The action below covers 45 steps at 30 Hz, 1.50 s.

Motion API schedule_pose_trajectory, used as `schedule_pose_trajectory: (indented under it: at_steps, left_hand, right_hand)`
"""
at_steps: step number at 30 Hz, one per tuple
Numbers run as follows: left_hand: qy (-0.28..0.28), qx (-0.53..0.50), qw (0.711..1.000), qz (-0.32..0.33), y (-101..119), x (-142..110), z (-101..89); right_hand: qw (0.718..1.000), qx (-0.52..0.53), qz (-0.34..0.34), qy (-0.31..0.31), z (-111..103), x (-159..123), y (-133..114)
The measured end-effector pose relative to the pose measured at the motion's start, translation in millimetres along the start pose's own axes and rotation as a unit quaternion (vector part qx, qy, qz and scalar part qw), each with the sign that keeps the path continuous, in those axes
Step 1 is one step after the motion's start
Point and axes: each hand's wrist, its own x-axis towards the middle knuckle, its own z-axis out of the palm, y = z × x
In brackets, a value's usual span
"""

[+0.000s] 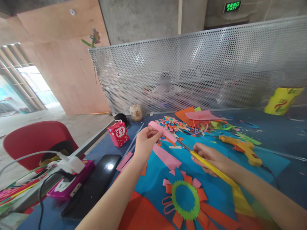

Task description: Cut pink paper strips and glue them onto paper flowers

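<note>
My left hand (148, 139) pinches a strip of pink paper (165, 131) between thumb and fingers, above the table. My right hand (207, 156) is closed on scissors (185, 147), whose metal blades point left and meet the strip's right end. Yellow shows at the handle and stretches as a long band below my right forearm. Under my hands, a wider pink paper piece (168, 157) lies on a blue sheet (148, 195). Nearer me is a paper flower with a toothed green ring (174, 199) and orange and pink petals.
Behind my hands lie a multicoloured fringed paper flower (171, 123) and paper scraps (208, 126). A yellow glue gun (242, 148) rests right. On the left are a red drink carton (118, 134), a black phone (93, 185) and a purple power strip (69, 188). A perforated metal screen (192, 64) stands behind.
</note>
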Motion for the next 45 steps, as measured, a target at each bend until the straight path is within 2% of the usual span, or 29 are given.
schedule_pose_trajectory:
  at_steps: [6,13,27,45]
  left_hand:
    - [0.003,0.0,1.0,-0.005,0.9,-1.2,1.8]
    - [-0.007,-0.007,1.0,-0.003,-0.3,-0.7,0.6]
    - [-0.013,0.001,1.0,-0.019,1.6,-2.1,3.5]
    - [-0.035,0.006,0.999,-0.029,0.3,-2.1,2.6]
  right_hand:
    - [1.0,-0.001,-0.013,0.001,-0.8,0.8,3.5]
    - [0.999,0.031,0.012,-0.012,1.5,0.6,2.6]
    - [0.999,-0.03,-0.009,-0.004,-0.6,-1.0,-2.7]
    - [1.0,-0.029,-0.007,-0.002,0.0,-1.1,-3.1]
